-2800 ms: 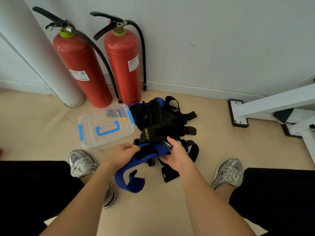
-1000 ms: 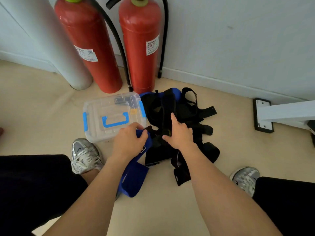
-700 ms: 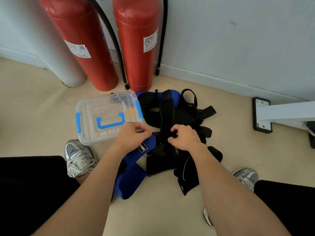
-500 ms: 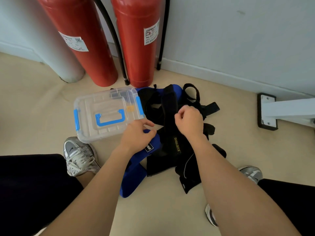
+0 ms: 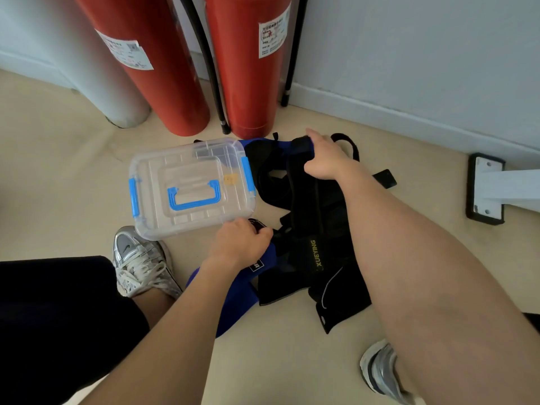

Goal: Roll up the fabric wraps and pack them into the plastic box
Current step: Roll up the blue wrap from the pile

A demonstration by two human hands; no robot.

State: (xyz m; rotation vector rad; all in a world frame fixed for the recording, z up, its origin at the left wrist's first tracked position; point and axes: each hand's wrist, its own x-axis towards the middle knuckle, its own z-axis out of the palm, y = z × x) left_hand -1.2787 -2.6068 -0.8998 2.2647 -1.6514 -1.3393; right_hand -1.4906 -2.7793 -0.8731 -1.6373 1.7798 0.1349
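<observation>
Clear plastic box (image 5: 152,176), just one, lid on, sits at 9 o'clock of the single wrap pile (image 5: 336,276), with two extinguishers (image 5: 163,68) (image 5: 248,83) at 12. Left hand (image 5: 239,244) clamps its fingers on the blue wrap (image 5: 233,302). Right hand (image 5: 324,159), curled round a black strap (image 5: 304,200), has moved up to the pile's 12 o'clock end since half a second ago.

"XUEYING" in yellow on the black wrap (image 5: 314,252), fire extinguisher (image 5: 248,59) labels illegible

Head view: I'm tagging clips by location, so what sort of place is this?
Probably a gym corner: fabric wraps on the floor, a white equipment frame, red fire extinguishers by the wall.
</observation>
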